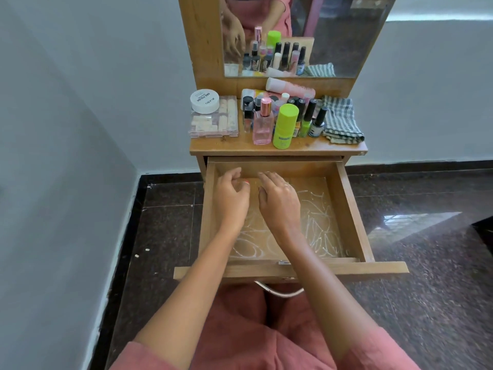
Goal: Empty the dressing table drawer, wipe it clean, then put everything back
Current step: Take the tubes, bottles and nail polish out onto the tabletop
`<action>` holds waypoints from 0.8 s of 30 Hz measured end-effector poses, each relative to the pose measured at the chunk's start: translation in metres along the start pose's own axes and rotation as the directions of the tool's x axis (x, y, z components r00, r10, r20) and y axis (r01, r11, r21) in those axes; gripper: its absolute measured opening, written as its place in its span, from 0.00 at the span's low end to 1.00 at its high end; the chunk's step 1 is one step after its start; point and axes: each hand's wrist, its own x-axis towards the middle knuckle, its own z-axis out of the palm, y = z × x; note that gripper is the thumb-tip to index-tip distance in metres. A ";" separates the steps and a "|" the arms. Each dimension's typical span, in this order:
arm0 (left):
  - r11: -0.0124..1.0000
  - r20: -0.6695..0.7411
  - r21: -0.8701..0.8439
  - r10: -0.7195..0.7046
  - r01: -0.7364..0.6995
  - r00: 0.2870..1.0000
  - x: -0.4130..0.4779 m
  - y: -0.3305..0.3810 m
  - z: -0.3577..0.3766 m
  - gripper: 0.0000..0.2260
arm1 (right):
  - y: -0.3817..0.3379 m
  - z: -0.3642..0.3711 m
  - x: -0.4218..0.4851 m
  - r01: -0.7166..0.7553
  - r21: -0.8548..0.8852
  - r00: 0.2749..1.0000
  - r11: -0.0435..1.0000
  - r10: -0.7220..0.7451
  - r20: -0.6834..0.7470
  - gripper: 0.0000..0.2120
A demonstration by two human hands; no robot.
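Since the bottles [285, 124] and cloth [341, 120] sit up on the desk [266, 151], the drawer [346, 209] stands pulled out, bare except for white streaks, probably ready for wiping. Both hands reach its rear left: left hand [232, 193] curled, contents indiscernible; right hand [278, 201] extended, holding nothing.

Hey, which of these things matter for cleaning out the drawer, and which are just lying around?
Job: drawer, checked cloth, pink perfume bottle, lime-green bottle, nail polish bottles, white jar, clear compartment box.
Lying about: mirror, white scraps.
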 end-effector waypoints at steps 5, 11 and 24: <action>1.000 0.075 0.022 0.001 -0.002 0.997 -0.018 0.006 0.022 0.15 | 0.021 -0.015 -0.011 -0.022 -0.015 0.999 1.000 0.022 -0.024 0.14; 0.999 0.137 0.005 0.034 -0.035 0.990 -0.021 0.021 0.052 0.14 | 0.053 -0.036 -0.009 -0.097 -0.045 0.993 0.994 0.094 -0.071 0.13; 0.994 0.209 -0.037 0.110 -0.105 0.972 0.007 0.068 0.128 0.15 | 0.112 -0.078 0.064 -0.409 0.335 0.862 0.849 0.479 -0.164 0.11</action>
